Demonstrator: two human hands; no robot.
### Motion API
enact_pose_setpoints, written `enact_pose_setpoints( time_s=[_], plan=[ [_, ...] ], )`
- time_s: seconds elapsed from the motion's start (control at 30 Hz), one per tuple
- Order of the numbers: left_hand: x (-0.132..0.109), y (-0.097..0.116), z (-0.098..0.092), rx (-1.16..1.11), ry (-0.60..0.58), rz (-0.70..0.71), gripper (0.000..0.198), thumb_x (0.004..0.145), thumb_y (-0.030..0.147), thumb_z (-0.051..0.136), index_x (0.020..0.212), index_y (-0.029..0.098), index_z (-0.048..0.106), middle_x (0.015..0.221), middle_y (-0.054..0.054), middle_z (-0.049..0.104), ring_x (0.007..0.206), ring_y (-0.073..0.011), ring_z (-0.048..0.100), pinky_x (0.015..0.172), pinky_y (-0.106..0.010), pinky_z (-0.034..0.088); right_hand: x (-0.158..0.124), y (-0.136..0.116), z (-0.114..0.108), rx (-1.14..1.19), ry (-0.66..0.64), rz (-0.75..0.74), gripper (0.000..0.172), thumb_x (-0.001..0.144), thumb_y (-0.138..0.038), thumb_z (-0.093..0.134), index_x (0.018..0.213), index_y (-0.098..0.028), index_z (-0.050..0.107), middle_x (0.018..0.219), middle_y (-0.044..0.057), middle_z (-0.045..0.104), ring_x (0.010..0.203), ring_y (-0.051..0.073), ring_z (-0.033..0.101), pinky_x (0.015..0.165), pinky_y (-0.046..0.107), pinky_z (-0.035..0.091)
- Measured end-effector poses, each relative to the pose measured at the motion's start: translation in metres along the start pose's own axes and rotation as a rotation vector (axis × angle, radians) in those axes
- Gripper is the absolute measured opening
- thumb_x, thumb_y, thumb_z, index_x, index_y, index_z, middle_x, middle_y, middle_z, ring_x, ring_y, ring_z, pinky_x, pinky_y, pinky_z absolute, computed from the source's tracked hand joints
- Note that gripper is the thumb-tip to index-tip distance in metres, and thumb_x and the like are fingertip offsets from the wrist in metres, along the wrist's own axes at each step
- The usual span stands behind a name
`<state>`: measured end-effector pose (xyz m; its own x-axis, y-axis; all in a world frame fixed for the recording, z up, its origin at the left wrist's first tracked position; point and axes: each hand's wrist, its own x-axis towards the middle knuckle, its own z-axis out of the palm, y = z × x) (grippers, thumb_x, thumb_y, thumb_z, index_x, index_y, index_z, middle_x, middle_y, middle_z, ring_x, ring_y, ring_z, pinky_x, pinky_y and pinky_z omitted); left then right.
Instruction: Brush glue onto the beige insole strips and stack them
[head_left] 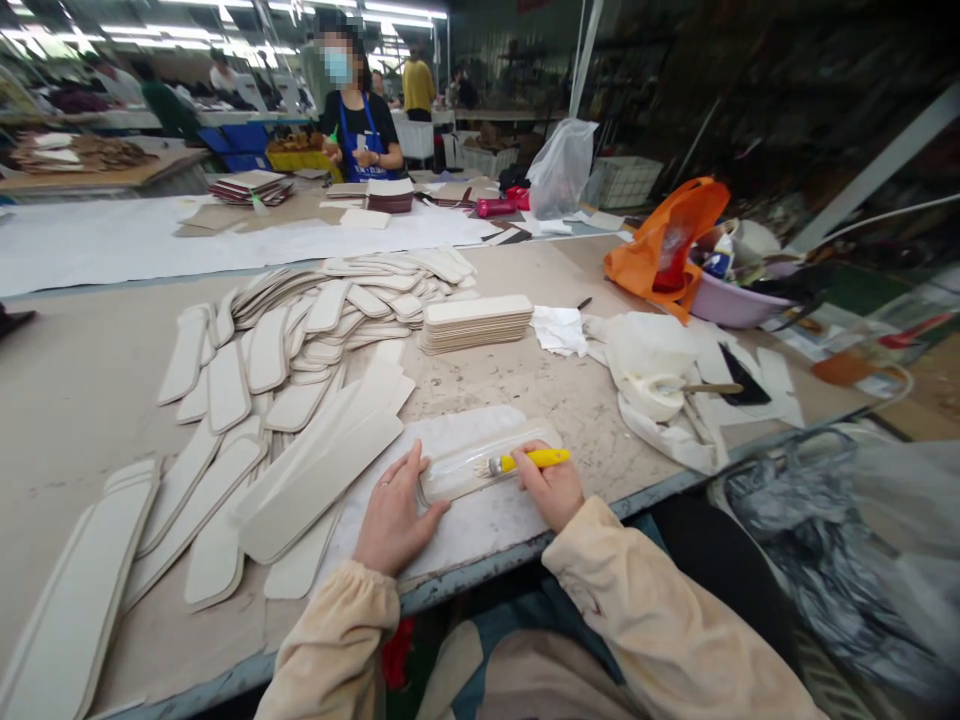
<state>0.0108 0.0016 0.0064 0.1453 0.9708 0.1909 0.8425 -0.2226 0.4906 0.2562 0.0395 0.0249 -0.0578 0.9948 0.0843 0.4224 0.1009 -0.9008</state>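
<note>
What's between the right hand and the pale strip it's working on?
The head view shows a yellow-handled brush in the right hand, bristles on the pale strip.

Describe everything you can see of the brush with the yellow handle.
The brush has a smooth, plastic-looking yellow handle, a metallic-looking collar and pale bristles. The right hand grips the handle, hiding part of it. It looks nearly level, bristles pointing left and seemingly touching the glossy pale strip below.

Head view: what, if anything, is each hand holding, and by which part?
The right hand holds the brush by its yellow handle. The left hand is at the left end of the panel; whether it grips cannot be told.
</note>
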Motion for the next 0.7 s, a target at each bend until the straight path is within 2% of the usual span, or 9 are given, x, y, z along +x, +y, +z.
enact_pose_setpoints(
  time_s=[0.2, 0.33, 0.47, 0.6, 0.7],
  plan=[
    [0.001, -0.001, -0.001, 0.029, 0.002, 0.018, 0.089, 0.079, 0.038, 0.064, 0.149, 0.016, 0.015, 0.126, -0.011, 0.062, 0.127, -0.0292, 0.047, 0.106, -0.048, 0.038, 0.018, 0.022, -0.054, -0.256, 0.188, 0.024, 0.032, 0.089, -0.046, 0.043, 0.080, -0.019, 0.058, 0.052, 0.000, 0.058, 0.054, 0.018, 0.059, 0.058, 0.028, 0.043],
    [0.002, -0.001, 0.000, 0.031, 0.011, 0.017, 0.089, 0.079, 0.039, 0.064, 0.149, 0.017, 0.015, 0.125, -0.011, 0.063, 0.126, -0.0301, 0.049, 0.105, -0.049, 0.040, 0.015, 0.023, -0.066, -0.390, 0.259, -0.059, 0.034, 0.091, -0.045, 0.041, 0.087, -0.018, 0.061, 0.063, 0.003, 0.065, 0.061, 0.019, 0.063, 0.061, 0.029, 0.045],
    [0.001, -0.002, 0.000, 0.046, 0.019, 0.023, 0.088, 0.079, 0.041, 0.063, 0.149, 0.017, 0.016, 0.124, -0.012, 0.063, 0.126, -0.0306, 0.049, 0.104, -0.051, 0.041, 0.008, 0.020, -0.055, -0.502, 0.245, -0.301, 0.030, 0.093, -0.037, 0.041, 0.097, -0.019, 0.064, 0.093, 0.009, 0.072, 0.084, 0.020, 0.067, 0.074, 0.030, 0.049],
    [0.002, -0.003, 0.001, 0.050, 0.023, 0.037, 0.087, 0.079, 0.041, 0.063, 0.149, 0.016, 0.017, 0.124, -0.012, 0.063, 0.125, -0.0303, 0.050, 0.104, -0.050, 0.041, -0.004, 0.017, -0.025, -0.754, 0.064, -0.422, 0.025, 0.093, -0.029, 0.043, 0.094, -0.019, 0.066, 0.082, 0.010, 0.072, 0.074, 0.020, 0.066, 0.066, 0.028, 0.048],
    [0.002, -0.004, 0.002, 0.040, 0.020, 0.038, 0.087, 0.079, 0.040, 0.063, 0.149, 0.016, 0.016, 0.124, -0.013, 0.063, 0.125, -0.0300, 0.050, 0.104, -0.049, 0.042, -0.019, 0.006, 0.006, -0.758, -0.077, -0.562, 0.019, 0.090, -0.023, 0.047, 0.091, -0.018, 0.065, 0.074, 0.009, 0.069, 0.069, 0.019, 0.064, 0.061, 0.027, 0.046]
  ],
)
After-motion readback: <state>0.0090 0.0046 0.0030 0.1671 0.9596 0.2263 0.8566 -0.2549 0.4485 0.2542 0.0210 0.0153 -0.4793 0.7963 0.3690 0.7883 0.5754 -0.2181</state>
